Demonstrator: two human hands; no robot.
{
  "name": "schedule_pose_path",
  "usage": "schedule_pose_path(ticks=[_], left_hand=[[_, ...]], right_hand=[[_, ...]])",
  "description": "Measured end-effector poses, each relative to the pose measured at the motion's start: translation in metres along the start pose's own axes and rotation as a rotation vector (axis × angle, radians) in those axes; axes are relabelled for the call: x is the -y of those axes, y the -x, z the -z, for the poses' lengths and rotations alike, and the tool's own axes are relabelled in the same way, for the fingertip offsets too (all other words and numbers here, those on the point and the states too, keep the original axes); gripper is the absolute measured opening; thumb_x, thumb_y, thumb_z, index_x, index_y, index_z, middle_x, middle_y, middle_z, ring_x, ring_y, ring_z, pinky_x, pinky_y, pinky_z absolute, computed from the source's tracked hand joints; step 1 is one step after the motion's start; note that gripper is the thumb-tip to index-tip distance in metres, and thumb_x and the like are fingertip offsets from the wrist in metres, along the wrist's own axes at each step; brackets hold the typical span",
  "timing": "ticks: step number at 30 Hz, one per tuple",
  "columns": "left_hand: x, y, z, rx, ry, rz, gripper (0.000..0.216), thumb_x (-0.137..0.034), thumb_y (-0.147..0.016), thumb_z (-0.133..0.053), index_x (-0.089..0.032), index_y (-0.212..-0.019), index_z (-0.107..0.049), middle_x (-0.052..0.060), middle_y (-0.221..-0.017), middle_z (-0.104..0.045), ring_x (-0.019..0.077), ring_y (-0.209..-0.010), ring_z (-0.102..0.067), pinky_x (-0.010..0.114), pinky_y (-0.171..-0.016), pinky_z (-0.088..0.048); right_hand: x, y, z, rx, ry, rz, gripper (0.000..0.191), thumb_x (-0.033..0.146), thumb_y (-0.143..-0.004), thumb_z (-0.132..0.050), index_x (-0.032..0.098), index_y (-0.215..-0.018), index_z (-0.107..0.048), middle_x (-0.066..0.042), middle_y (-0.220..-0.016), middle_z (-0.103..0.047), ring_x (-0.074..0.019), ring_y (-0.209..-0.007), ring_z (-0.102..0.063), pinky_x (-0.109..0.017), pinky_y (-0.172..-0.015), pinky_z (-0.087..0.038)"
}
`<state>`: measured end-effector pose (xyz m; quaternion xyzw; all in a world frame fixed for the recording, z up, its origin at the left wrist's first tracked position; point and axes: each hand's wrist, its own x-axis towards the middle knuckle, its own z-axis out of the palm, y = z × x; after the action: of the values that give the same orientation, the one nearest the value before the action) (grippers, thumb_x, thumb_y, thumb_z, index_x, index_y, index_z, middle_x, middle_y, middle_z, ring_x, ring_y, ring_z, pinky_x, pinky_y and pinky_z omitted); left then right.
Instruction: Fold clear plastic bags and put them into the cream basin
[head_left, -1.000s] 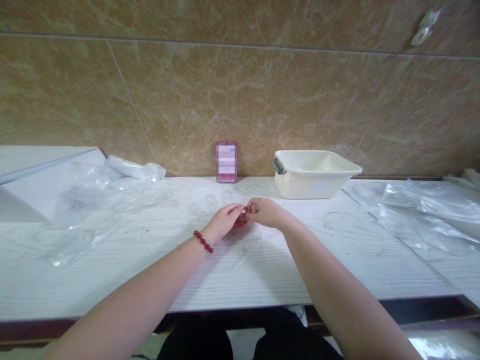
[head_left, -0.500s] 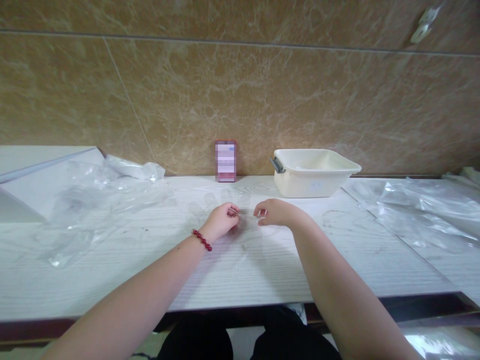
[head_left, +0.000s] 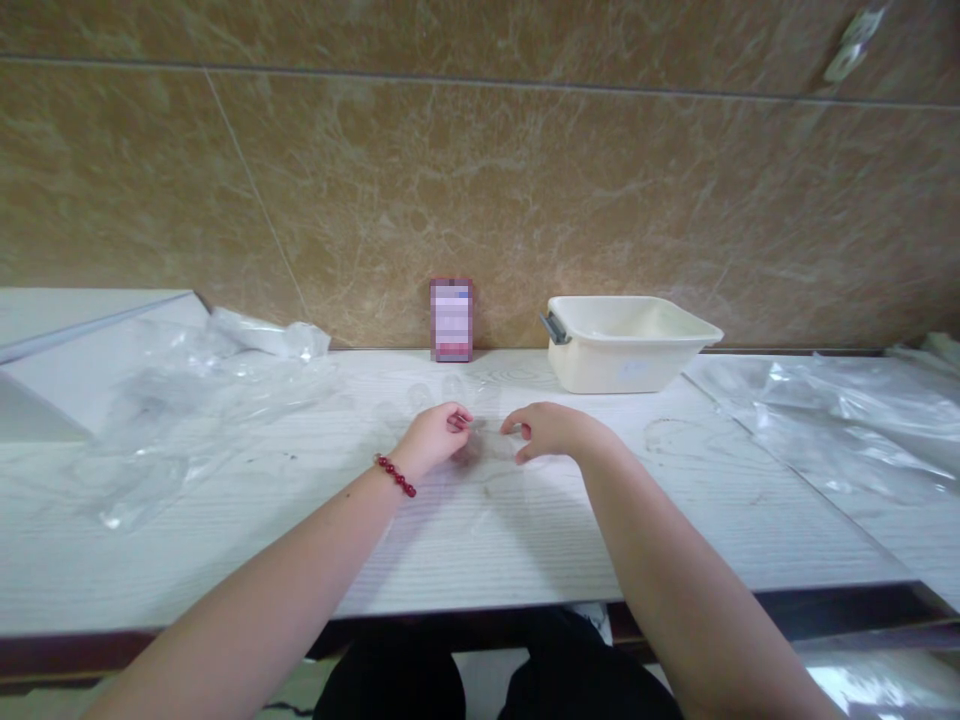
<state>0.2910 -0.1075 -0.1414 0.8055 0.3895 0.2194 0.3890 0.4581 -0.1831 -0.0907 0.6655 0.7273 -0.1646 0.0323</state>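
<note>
My left hand [head_left: 441, 432], with a red bead bracelet [head_left: 396, 475] on its wrist, is low over the middle of the table. Its fingers are curled in; what they hold, if anything, is too clear and small to make out. My right hand [head_left: 546, 430] faces it from the right, thumb and forefinger parted, with nothing I can make out gripped between them. A faint see-through piece [head_left: 489, 436] shows in the gap between the hands. Just beyond the left hand lie several small clear plastic pieces [head_left: 453, 384].
A phone [head_left: 451, 322] leans upright against the marbled wall. Right of it stands a cream plastic tub [head_left: 626, 362] with a grey clip. Crumpled clear plastic bags [head_left: 217, 400] lie at left beside a white box [head_left: 90, 370]. More clear plastic sheeting [head_left: 847, 420] covers the right.
My left hand has shifted slightly left, its fingers turned. The right hand has moved slightly left and its thumb has dropped away from the forefinger. Tub, phone and bags stay put.
</note>
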Motion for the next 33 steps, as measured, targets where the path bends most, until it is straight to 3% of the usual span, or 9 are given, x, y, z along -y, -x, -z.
schedule_pose_path(ticks=[8, 12, 14, 21, 26, 29, 32, 33], left_hand=[[0.003, 0.002, 0.009, 0.022, -0.226, -0.123, 0.023, -0.016, -0.066, -0.049, -0.014, -0.088, -0.057, 0.005, -0.080, -0.061, 0.0130, -0.069, -0.057, 0.024, -0.065, -0.045], [0.001, 0.005, 0.012, -0.002, -0.502, -0.342, 0.027, -0.028, -0.072, -0.047, -0.023, -0.095, -0.060, 0.006, -0.099, -0.056, 0.0179, -0.092, -0.050, 0.031, -0.083, -0.037], [0.001, 0.006, 0.013, -0.006, -0.611, -0.352, 0.028, -0.036, -0.074, -0.044, -0.029, -0.097, -0.060, 0.005, -0.110, -0.050, 0.0216, -0.105, -0.042, 0.036, -0.089, -0.031], [0.008, 0.007, 0.021, 0.184, -0.752, -0.157, 0.042, -0.056, -0.073, -0.033, -0.040, -0.109, -0.047, 0.000, -0.132, -0.029, 0.0297, -0.121, -0.018, 0.048, -0.092, -0.017], [0.012, 0.006, 0.033, 0.190, -0.791, -0.088, 0.051, -0.062, -0.069, -0.033, -0.038, -0.112, -0.046, 0.000, -0.135, -0.023, 0.0315, -0.122, -0.011, 0.048, -0.093, -0.014], [0.022, 0.000, 0.053, 0.086, -0.818, -0.086, 0.043, -0.047, -0.075, -0.037, -0.032, -0.114, -0.045, 0.004, -0.125, -0.039, 0.0237, -0.117, -0.030, 0.036, -0.092, -0.024], [0.037, -0.005, 0.080, -0.138, -0.846, 0.179, 0.041, -0.037, -0.076, -0.036, -0.022, -0.112, -0.047, 0.010, -0.106, -0.054, 0.0226, -0.097, -0.049, 0.033, -0.081, -0.035], [0.043, -0.007, 0.088, -0.162, -0.836, 0.257, 0.042, -0.037, -0.074, -0.038, -0.018, -0.109, -0.049, 0.012, -0.102, -0.056, 0.0235, -0.092, -0.052, 0.033, -0.078, -0.037]], right_hand=[[0.000, 0.002, 0.000, -0.017, -0.022, -0.011, 0.049, 0.031, -0.057, -0.064, 0.025, -0.105, -0.055, -0.002, -0.086, -0.060, -0.0165, -0.075, -0.054, -0.023, -0.062, -0.037], [0.001, 0.002, 0.000, -0.017, -0.017, 0.003, 0.048, 0.029, -0.057, -0.064, 0.025, -0.104, -0.055, -0.002, -0.084, -0.060, -0.0162, -0.073, -0.054, -0.023, -0.061, -0.037], [0.000, 0.001, 0.000, -0.014, -0.020, 0.009, 0.050, 0.029, -0.056, -0.065, 0.025, -0.105, -0.055, -0.002, -0.084, -0.060, -0.0161, -0.073, -0.054, -0.022, -0.061, -0.037], [-0.005, -0.003, -0.004, 0.013, -0.062, -0.011, 0.051, 0.030, -0.055, -0.065, 0.024, -0.105, -0.055, -0.002, -0.084, -0.060, -0.0158, -0.073, -0.054, -0.022, -0.062, -0.037], [-0.009, -0.003, -0.004, 0.025, -0.079, -0.006, 0.053, 0.030, -0.055, -0.065, 0.026, -0.106, -0.053, -0.002, -0.088, -0.059, -0.0159, -0.075, -0.053, -0.022, -0.063, -0.036], [-0.010, -0.001, -0.003, 0.027, -0.083, 0.031, 0.057, 0.031, -0.054, -0.065, 0.025, -0.109, -0.051, -0.002, -0.088, -0.058, -0.0156, -0.074, -0.053, -0.022, -0.063, -0.036], [-0.008, 0.000, -0.002, -0.006, -0.107, 0.022, 0.059, 0.033, -0.057, -0.063, 0.027, -0.113, -0.047, -0.001, -0.086, -0.058, -0.0144, -0.072, -0.052, -0.022, -0.062, -0.036], [-0.006, 0.000, -0.001, -0.033, -0.117, 0.019, 0.057, 0.034, -0.059, -0.061, 0.028, -0.113, -0.047, -0.001, -0.084, -0.058, -0.0138, -0.070, -0.052, -0.021, -0.061, -0.035]])
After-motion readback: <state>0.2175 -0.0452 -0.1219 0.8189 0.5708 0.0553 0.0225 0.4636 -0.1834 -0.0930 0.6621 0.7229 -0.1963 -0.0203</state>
